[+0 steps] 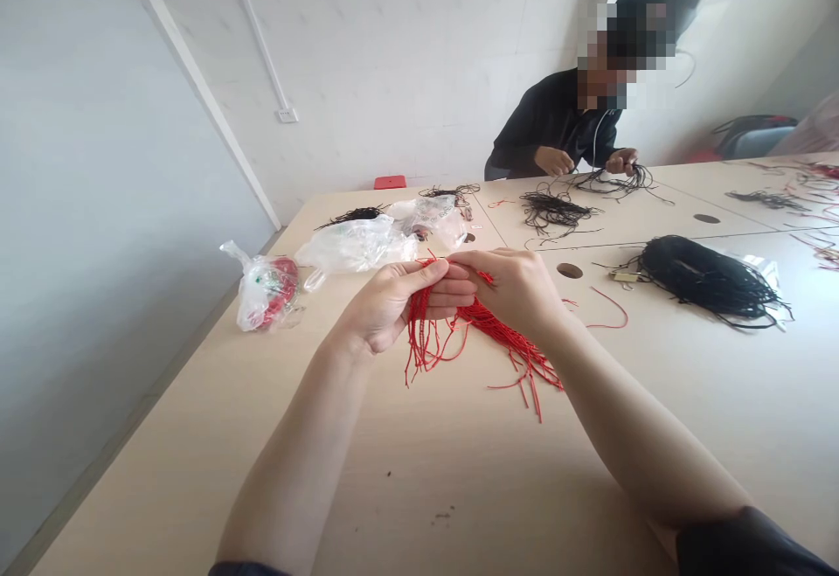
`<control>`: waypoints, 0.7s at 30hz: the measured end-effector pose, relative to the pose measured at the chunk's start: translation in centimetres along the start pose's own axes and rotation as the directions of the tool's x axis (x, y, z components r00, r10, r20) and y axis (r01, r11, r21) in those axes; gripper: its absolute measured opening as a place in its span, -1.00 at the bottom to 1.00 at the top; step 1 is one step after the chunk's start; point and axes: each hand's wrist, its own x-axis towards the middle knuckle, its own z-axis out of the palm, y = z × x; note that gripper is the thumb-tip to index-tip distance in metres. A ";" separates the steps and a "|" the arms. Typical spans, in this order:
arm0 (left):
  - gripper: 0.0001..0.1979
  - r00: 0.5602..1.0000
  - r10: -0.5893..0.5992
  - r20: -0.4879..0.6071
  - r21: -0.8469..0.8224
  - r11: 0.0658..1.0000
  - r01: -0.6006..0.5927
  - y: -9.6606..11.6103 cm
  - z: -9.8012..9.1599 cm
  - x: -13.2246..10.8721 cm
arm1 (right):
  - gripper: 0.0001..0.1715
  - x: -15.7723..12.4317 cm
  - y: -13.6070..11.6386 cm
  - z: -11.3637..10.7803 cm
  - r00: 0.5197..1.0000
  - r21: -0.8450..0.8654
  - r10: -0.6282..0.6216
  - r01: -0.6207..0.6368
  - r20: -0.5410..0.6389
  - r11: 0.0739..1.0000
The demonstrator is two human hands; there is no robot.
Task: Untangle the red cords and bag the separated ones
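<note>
Several red cords [419, 344] hang down from my left hand [406, 296], whose thumb presses on them while the other fingers curl beneath. My right hand [515, 288] meets it at the fingertips, closed, with a short bit of red cord showing near its knuckles. What the right fingertips pinch is partly hidden, but it is at the top of the hanging cords. Under and beyond my right hand a larger bundle of red cords [508, 336] lies on the table, its loose ends spreading toward me.
Clear plastic bags [360, 242] lie on the table [393, 489], one with red cord [283, 288] inside. A black cord bundle [701, 274] with a binder clip [624, 276] is at right. Across the table a person [551, 121] handles black cords [613, 178]; a cable hole [569, 271] is nearby.
</note>
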 end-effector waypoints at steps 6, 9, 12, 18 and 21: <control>-0.78 0.995 0.091 -0.049 0.038 0.995 -0.089 1.0 -0.3 -0.6 | -0.64 0.4 1.2 1.1 0.986 0.074 0.102 -0.113 0.135 0.991; -0.82 0.975 0.183 -0.123 0.006 0.983 -0.184 1.6 -0.4 -0.9 | -0.59 0.5 2.3 2.2 0.965 0.129 0.114 -0.148 0.238 0.981; -0.85 0.933 0.281 -0.225 -0.025 0.955 -0.294 2.1 -0.6 -1.2 | -0.56 0.5 3.2 3.1 0.929 0.181 0.145 -0.216 0.341 0.959; -0.86 0.878 0.333 -0.343 -0.134 0.908 -0.397 2.2 -0.8 -0.6 | -0.61 0.4 3.7 3.5 0.875 0.063 0.203 -0.255 0.440 0.965; -0.87 0.867 0.294 -0.402 -0.189 0.900 -0.393 1.9 -0.8 -0.1 | -0.67 0.1 4.1 3.5 0.819 -0.058 0.246 -0.253 0.519 0.966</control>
